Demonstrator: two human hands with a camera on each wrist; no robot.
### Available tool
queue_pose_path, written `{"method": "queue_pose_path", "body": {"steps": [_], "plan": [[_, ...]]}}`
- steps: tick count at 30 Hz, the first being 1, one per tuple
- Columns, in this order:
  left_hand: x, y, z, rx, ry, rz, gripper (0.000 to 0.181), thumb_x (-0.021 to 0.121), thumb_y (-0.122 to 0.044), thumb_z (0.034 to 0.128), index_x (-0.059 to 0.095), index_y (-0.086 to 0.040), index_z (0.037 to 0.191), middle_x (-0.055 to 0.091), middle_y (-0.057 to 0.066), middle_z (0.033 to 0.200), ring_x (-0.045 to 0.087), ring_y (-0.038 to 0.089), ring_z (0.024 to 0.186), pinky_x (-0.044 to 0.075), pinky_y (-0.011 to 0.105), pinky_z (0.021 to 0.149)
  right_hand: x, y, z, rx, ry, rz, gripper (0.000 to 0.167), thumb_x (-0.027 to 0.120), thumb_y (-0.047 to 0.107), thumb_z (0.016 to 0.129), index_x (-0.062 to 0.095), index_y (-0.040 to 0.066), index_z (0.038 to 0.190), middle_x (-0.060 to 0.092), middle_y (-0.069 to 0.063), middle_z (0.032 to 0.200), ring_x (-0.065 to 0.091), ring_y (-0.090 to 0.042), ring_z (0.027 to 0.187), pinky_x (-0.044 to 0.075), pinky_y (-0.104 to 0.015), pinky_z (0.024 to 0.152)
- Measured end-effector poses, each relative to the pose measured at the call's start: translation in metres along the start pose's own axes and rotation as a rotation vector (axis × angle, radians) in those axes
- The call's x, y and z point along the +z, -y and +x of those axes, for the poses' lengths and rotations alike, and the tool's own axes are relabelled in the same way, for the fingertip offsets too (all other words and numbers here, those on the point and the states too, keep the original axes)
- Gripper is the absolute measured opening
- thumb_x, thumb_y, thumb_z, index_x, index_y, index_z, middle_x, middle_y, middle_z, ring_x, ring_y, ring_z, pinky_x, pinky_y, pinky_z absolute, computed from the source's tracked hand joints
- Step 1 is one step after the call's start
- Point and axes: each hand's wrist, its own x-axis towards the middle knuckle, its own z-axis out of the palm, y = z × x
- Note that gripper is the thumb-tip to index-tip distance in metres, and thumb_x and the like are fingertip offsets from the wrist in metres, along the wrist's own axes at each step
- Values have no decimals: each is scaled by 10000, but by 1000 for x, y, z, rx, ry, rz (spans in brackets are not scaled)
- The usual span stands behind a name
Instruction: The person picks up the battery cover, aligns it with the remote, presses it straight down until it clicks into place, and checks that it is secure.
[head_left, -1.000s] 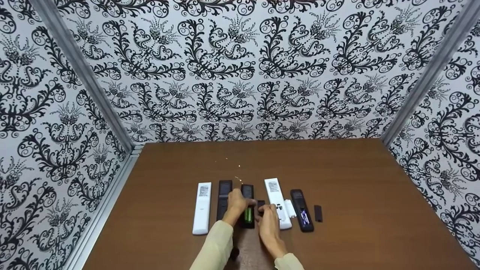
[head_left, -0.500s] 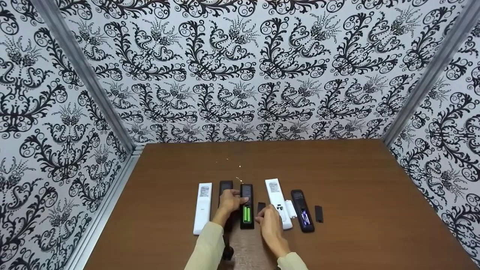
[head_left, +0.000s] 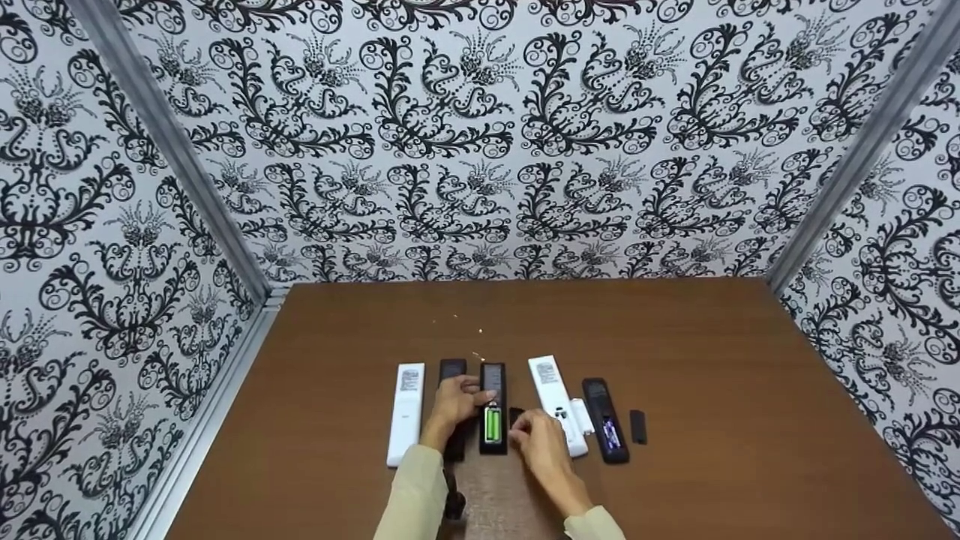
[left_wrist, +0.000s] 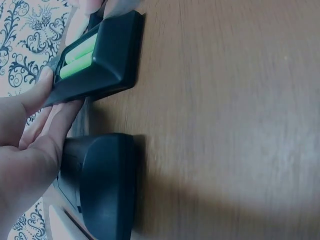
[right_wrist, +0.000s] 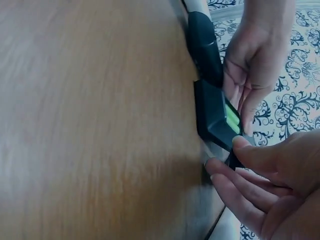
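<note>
In the head view my left hand point(head_left: 452, 405) holds a black remote control point(head_left: 493, 375), thumb on its near side edge and fingers beneath. Two green batteries point(head_left: 492, 425) lie in its uncovered compartment; the left wrist view shows these batteries point(left_wrist: 79, 59) side by side. To the right, my right hand point(head_left: 544, 442) pinches a small black battery cover point(right_wrist: 233, 161) between thumb and fingers, mostly hidden by them. Under my left wrist lies another black remote point(head_left: 453, 367), partly covered by the hand.
A white remote point(head_left: 406, 416) lies at the left. Right of my right hand are an open white remote point(head_left: 550, 379), its white cover point(head_left: 581, 417), a black remote point(head_left: 595, 394) with purple batteries, and a loose black cover point(head_left: 637, 427). Patterned walls surround the brown table point(head_left: 720, 360).
My left hand has shifted left, baring the green batteries and turning the remote flatter to view. The black cover has gone mostly behind my right fingers, which have barely moved.
</note>
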Motion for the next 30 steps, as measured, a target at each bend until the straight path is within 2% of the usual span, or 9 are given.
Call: {"method": "queue_pose_path", "body": {"steps": [3, 6, 11, 15, 20, 24, 30], "plan": [[1, 0, 0, 0, 2, -16, 473, 777, -61, 845, 599, 157, 1225, 668, 316, 1205, 688, 315, 1055, 585, 332, 759, -2, 1, 0, -7, 23, 27, 170, 842, -1, 711, 692, 74, 732, 695, -37, 764, 668, -218, 737, 520, -308, 663], [2, 1, -1, 10, -8, -6, 470, 780, -64, 840, 608, 152, 1221, 677, 307, 1190, 683, 292, 1049, 584, 333, 779, -5, 3, -1, -16, 21, 6, 204, 815, -69, 680, 691, 71, 761, 698, -45, 774, 663, -219, 730, 521, -309, 648], [3, 2, -2, 6, -18, -27, 483, 778, -39, 833, 596, 170, 1229, 676, 297, 1167, 649, 214, 994, 572, 307, 775, -10, 10, -1, -33, -48, -90, 212, 785, -35, 763, 710, 141, 855, 734, -16, 832, 692, -234, 761, 522, -347, 608], [5, 2, -2, 8, -9, -45, 449, 760, -29, 846, 601, 167, 1217, 693, 286, 1126, 643, 168, 901, 565, 289, 737, -14, 14, 3, -57, -89, -85, 185, 779, 32, 817, 754, 160, 948, 775, -13, 955, 719, -255, 861, 554, -392, 676], [6, 3, 1, 25, -27, 16, 401, 745, -64, 866, 631, 135, 1195, 718, 259, 1085, 669, 191, 913, 558, 281, 749, -12, 14, 10, -62, -101, -15, 227, 770, 37, 831, 725, 91, 1047, 762, -62, 913, 710, -264, 846, 560, -400, 722], [5, 3, 1, 4, -36, 33, 406, 739, -85, 879, 631, 118, 1213, 717, 257, 1104, 683, 229, 959, 568, 303, 758, -7, 12, 13, -76, -106, 83, 182, 768, 19, 822, 696, 52, 986, 751, -86, 846, 714, -263, 795, 559, -379, 705], [3, 5, 0, -4, -30, 13, 422, 728, -79, 892, 609, 127, 1242, 708, 266, 1125, 678, 222, 946, 575, 312, 736, 0, 10, 19, -89, -95, 205, 105, 755, 34, 840, 713, 43, 936, 756, -83, 861, 709, -224, 780, 559, -306, 690]]}}
